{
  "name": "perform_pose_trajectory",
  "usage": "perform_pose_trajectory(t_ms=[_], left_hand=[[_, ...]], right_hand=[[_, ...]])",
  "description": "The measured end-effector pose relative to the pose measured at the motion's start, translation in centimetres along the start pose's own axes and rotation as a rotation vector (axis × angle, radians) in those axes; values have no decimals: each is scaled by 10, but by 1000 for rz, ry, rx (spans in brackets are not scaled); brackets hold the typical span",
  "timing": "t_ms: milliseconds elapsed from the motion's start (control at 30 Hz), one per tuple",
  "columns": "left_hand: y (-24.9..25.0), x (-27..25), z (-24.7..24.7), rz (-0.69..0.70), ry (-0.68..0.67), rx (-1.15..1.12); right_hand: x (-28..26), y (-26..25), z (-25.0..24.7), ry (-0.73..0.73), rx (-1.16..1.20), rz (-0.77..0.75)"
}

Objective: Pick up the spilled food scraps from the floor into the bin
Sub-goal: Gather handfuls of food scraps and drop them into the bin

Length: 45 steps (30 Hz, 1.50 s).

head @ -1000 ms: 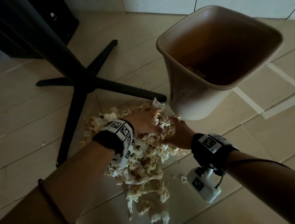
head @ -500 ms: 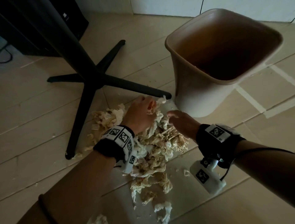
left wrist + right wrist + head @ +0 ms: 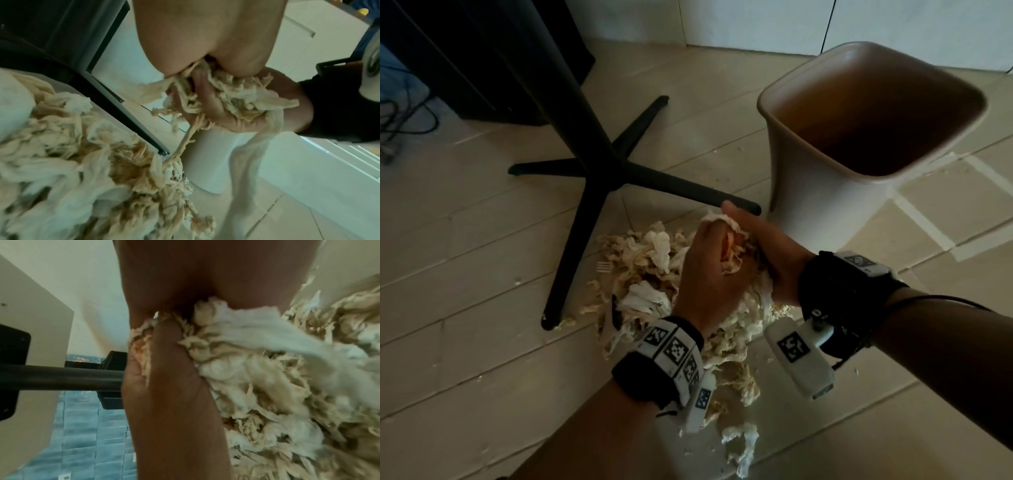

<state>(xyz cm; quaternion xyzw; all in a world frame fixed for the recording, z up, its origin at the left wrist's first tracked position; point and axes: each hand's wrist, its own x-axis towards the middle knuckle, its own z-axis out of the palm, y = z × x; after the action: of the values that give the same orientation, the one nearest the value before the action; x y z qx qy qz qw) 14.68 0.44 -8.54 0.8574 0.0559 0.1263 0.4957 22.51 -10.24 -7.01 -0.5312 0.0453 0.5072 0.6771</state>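
Head view: the left hand (image 3: pixel 710 274) and right hand (image 3: pixel 767 255) press together around a clump of food scraps (image 3: pixel 726 240), lifted above the main scrap pile (image 3: pixel 650 274) on the tiled floor (image 3: pixel 465 274), beside the beige bin (image 3: pixel 825 205) and a black table base (image 3: pixel 599 171). Left wrist view: the right hand's fingers (image 3: pixel 201 91) curl under shredded scraps and tissue, strands hanging down. Right wrist view: both hands clamp the clump (image 3: pixel 226 345).
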Motion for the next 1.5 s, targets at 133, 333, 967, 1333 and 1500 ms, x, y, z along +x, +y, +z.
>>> perform_pose_trajectory(t_ms=[133, 333, 967, 1333, 1500], left_hand=[[-4, -16, 2, 43, 26, 222], [8, -44, -1, 73, -63, 72], [33, -33, -15, 186, 91, 81], [85, 0, -27, 66, 315, -221], [96, 13, -27, 124, 276, -30]], right_hand=[[-8, 8, -5, 72, 4, -55], [-10, 6, -3, 355, 20, -231], [-52, 9, 10, 34, 131, -213], [-66, -59, 30, 124, 14, -537], [-79, -90, 25, 375, -398, -826]])
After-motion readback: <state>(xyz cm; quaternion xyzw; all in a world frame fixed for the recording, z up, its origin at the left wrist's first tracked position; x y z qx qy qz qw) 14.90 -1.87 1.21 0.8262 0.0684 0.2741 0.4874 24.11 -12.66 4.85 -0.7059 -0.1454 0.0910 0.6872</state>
